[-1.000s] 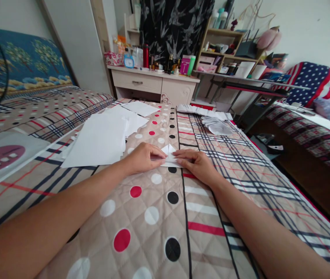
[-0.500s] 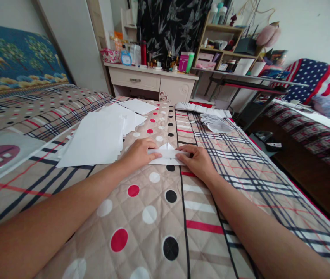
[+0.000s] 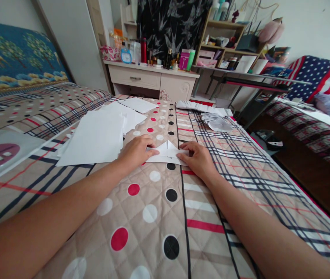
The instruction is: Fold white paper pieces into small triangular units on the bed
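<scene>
A folded sheet of white paper lies on the quilted bedspread, with a pointed peak at its far side and a straight band along its near side. My left hand pinches its left end between thumb and fingers. At the opposite end, my right hand grips the paper the same way, thumb on the near side. Left of my left hand spreads a pile of flat white paper sheets. The fingertips behind the paper are partly hidden.
Beyond my right hand sit a long row of folded white papers and a fanned stack of folded papers. A clear plastic bag with a pink print is at far left. A white dresser stands past the bed's far end.
My left hand has shifted slightly left along the paper. More of the pointed peak shows, and the band across the front now looks lower and less raised.
</scene>
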A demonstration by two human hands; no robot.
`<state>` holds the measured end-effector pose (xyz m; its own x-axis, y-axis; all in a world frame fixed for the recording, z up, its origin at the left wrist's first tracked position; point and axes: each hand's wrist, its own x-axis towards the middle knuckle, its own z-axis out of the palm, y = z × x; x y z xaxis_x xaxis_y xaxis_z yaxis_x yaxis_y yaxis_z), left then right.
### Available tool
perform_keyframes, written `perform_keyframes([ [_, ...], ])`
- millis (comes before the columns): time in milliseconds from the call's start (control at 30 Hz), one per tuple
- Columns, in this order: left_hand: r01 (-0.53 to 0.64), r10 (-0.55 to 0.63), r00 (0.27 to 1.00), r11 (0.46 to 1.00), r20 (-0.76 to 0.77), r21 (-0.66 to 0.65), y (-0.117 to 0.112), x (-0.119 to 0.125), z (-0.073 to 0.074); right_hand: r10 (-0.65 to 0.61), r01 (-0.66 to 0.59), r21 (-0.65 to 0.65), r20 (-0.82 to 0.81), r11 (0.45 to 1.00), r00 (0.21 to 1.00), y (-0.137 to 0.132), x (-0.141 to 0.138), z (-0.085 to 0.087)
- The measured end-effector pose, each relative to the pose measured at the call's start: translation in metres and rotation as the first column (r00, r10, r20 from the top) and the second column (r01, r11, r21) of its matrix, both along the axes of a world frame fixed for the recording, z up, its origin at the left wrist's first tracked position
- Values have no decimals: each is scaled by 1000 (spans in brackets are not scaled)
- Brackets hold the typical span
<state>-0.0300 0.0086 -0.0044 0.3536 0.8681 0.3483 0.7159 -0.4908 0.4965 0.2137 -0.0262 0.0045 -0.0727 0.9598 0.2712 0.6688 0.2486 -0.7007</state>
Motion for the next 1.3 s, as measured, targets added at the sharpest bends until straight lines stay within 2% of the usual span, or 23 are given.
perform_keyframes([
  [200, -114, 111, 992, 993, -63, -34, -7, 2, 8, -67, 66, 23, 44, 998, 997, 1, 0, -2],
  [300, -96, 101, 992, 993, -75, 67, -13, 3, 12, -121, 118, 42, 78, 992, 990, 3, 2, -5],
  [400, 73, -26, 987, 953, -161, 294, -16, 4, 11, -128, 120, 72, 134, 990, 983, 2, 2, -5],
  [467, 260, -160, 951, 875, -264, 408, -16, 6, 10, -109, 92, 100, 178, 991, 978, 0, 0, -2],
  [567, 505, -319, 845, 740, -428, 444, -14, 8, 7, -60, 11, 157, 312, 988, 948, -6, -5, 3],
  [633, 564, -348, 800, 713, -489, 416, -13, 10, 7, -11, -65, 171, 410, 983, 912, -10, -9, 5],
  [700, 568, -338, 778, 738, -530, 363, -13, 11, 9, 65, -150, 150, 458, 977, 886, -14, -15, 6],
  [800, 519, -317, 759, 822, -569, 234, -19, 16, 15, 159, -217, 94, 423, 972, 892, -18, -24, 5],
  [900, 410, -264, 721, 908, -640, 88, -33, 27, 26, 136, -160, 43, 349, 986, 927, -18, -27, 4],
  [1000, 261, -173, 686, 965, -707, 17, -51, 39, 35, 86, -87, -8, 296, 996, 951, -14, -21, 5],
  [1133, 142, -102, 637, 990, -764, -14, -69, 44, 45, 33, -21, -47, 263, 999, 964, -9, -9, 7],
  [1300, 48, -26, 655, 999, -755, 7, -75, 33, 56, -9, 22, -50, 251, 998, 968, -6, 3, 3],
])
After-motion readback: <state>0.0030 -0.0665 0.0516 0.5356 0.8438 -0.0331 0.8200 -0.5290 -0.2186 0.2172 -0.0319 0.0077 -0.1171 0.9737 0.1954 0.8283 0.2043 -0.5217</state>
